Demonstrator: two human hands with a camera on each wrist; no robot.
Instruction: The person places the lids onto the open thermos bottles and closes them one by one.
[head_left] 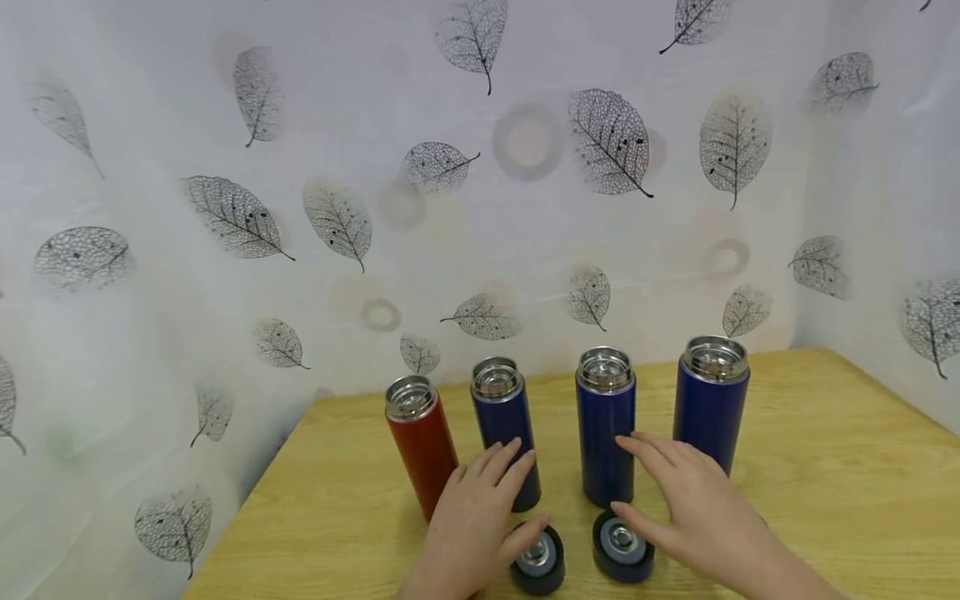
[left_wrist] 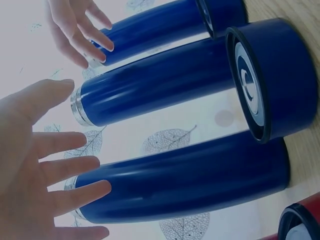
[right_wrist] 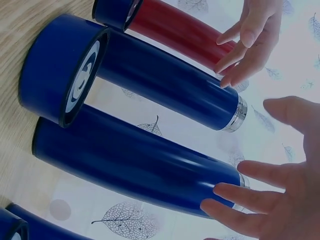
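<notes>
Bottles (head_left: 606, 433), 3 blue and 1 red, stand uncapped on table (head_left: 300, 517), lids (head_left: 622, 557) in front. Left hand (head_left: 476, 512) and right hand (head_left: 697, 500) near them, fingers wide, gripping nothing. I expect stiff, slick walls, moderate weight; grip mid-body.

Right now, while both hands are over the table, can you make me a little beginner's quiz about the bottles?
1. How many tall blue cylindrical bottles with silvery necks stand on the light wood-grain table in the head view?

2. True or false: the glossy red cylindrical bottle is the leftmost bottle in the head view.

3. How is the left hand?
A) Clenched in a fist
B) Open, fingers stretched out
C) Hidden from every view

Key: 1. Three; 2. True; 3. B
</notes>
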